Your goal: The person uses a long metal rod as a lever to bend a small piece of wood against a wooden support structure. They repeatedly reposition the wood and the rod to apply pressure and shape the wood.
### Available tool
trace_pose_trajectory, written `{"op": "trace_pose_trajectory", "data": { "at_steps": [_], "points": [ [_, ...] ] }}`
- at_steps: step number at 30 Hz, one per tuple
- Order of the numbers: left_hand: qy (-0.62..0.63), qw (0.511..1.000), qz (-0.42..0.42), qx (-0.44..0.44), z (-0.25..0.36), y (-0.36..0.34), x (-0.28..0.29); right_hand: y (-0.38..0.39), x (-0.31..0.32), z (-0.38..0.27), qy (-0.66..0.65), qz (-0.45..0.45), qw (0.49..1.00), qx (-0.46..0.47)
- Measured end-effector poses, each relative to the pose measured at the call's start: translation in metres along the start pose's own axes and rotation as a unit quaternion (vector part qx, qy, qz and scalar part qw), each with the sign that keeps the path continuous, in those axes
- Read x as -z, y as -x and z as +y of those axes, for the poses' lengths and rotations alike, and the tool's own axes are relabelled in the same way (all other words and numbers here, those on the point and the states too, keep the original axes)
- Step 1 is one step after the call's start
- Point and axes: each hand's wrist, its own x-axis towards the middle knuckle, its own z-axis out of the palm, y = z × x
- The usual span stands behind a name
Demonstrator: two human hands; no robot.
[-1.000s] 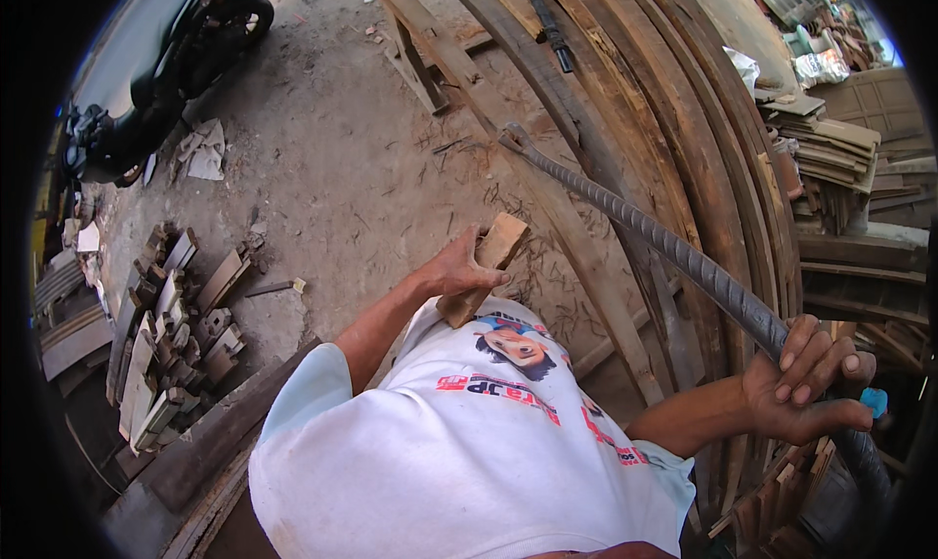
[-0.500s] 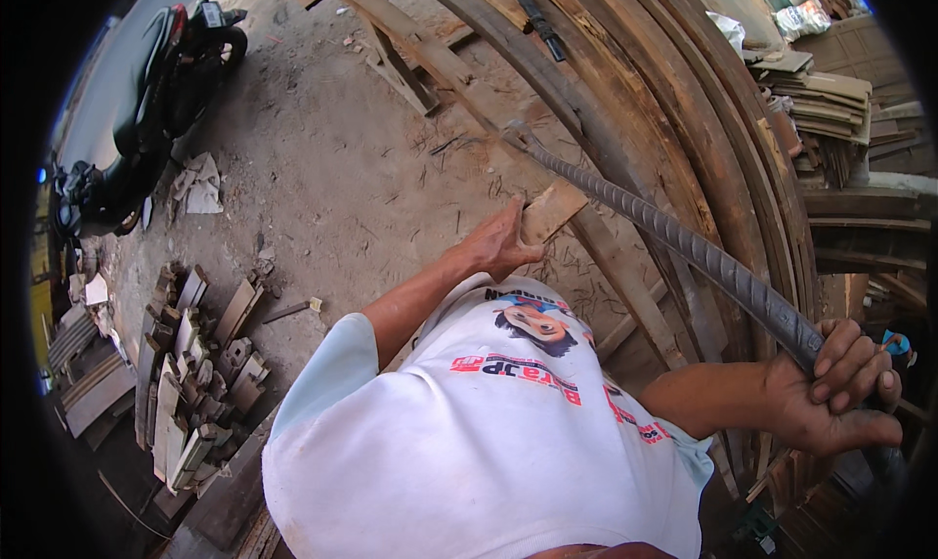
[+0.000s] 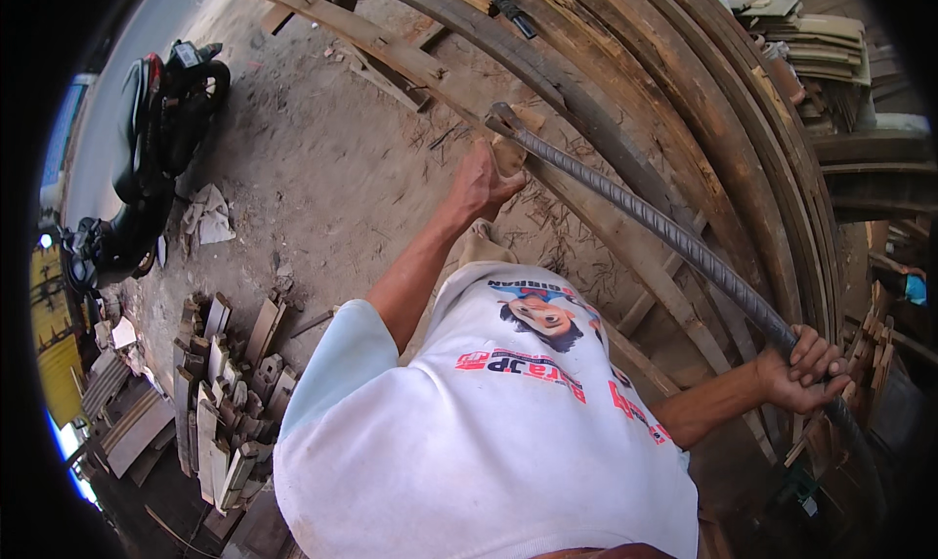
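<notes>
My right hand (image 3: 807, 371) is wrapped round the lower part of a long ribbed steel pry bar (image 3: 645, 205). The bar slants up and left from it, ending in a flattened claw over a narrow wooden beam (image 3: 606, 229). Close beneath that claw my left hand (image 3: 479, 183) grips a short wooden block (image 3: 509, 154) by its near end. The block lies at the beam, just under the bar; whether bar and block touch I cannot tell. Part of the block is hidden by my fingers and the bar.
Long dark planks (image 3: 684, 119) run curved along the right side, with a dark tool (image 3: 506, 7) lying on them. Offcuts (image 3: 230, 393) are heaped at left. A motorcycle (image 3: 156, 149) stands at far left. Nails and splinters litter the dirt ground (image 3: 342, 168). Stacked boards (image 3: 816, 46) sit far right.
My left hand has carried the block away from me and leftward, up to the bar's claw end. My right hand has shifted left and slightly up with the bar. The view has turned a little.
</notes>
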Motion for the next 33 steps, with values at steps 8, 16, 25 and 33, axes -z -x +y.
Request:
{"op": "trace_pose_trajectory", "data": {
  "at_steps": [8, 16, 25, 33],
  "points": [
    [0.006, 0.999, 0.034, -0.004, -0.021, 0.002, -0.017, 0.043, 0.065, 0.012, -0.051, 0.082, 0.994, -0.052],
    [-0.044, 0.999, -0.016, 0.013, -0.009, -0.007, -0.012, 0.039, 0.017, -0.008, -0.093, 0.064, 0.992, -0.063],
    [-0.075, 0.997, -0.017, 0.020, 0.001, -0.009, -0.003, 0.171, 0.196, 0.051, -0.140, 0.340, 0.924, -0.103],
    [-0.176, 0.978, -0.085, -0.070, -0.009, -0.013, 0.067, 0.288, 0.181, 0.080, -0.244, 0.419, 0.864, -0.137]
  ]
}}
